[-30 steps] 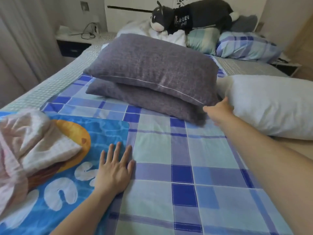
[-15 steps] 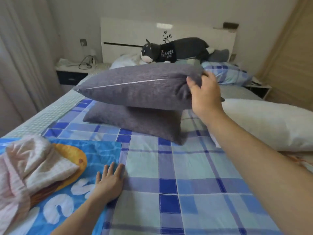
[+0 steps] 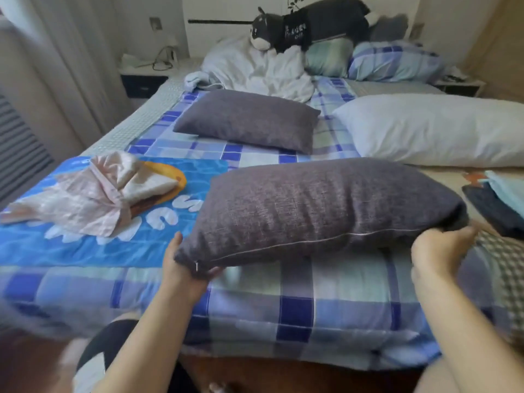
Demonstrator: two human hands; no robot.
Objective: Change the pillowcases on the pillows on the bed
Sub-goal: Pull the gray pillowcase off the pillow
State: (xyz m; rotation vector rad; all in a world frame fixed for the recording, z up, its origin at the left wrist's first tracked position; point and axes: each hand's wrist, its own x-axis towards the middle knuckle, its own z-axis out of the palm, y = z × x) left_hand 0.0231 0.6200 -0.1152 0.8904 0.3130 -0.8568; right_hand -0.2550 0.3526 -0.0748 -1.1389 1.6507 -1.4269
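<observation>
The bed (image 3: 354, 316), spread with a blue checked cover, carried everything. The biggest item on it was a bare white pillow (image 3: 436, 131) at the right, wearing no case, which suggested one pillow was already stripped and waiting for a fresh cover. Nearest the camera, a grey pillow (image 3: 320, 208) was held just above the cover, long edge facing the person. A second grey pillow (image 3: 249, 119) lay flat farther up the bed, untouched and apart from the held one. A crumpled pink cloth (image 3: 93, 199) sat on a blue patterned sheet at the left; whether it was a removed or a fresh case could not be told. Folded dark and pale fabrics (image 3: 499, 205) lay at the right edge, possibly the replacements. The left hand (image 3: 181, 268) had its grip closed on the near left corner, by the zip pull (image 3: 196, 265). The right hand (image 3: 436, 251) was blurred, its grip seemingly curled under the pillow's right end. By this look the work was early: the held pillow still to be unzipped and stripped, the other grey one after it, and every fresh case still to go on
</observation>
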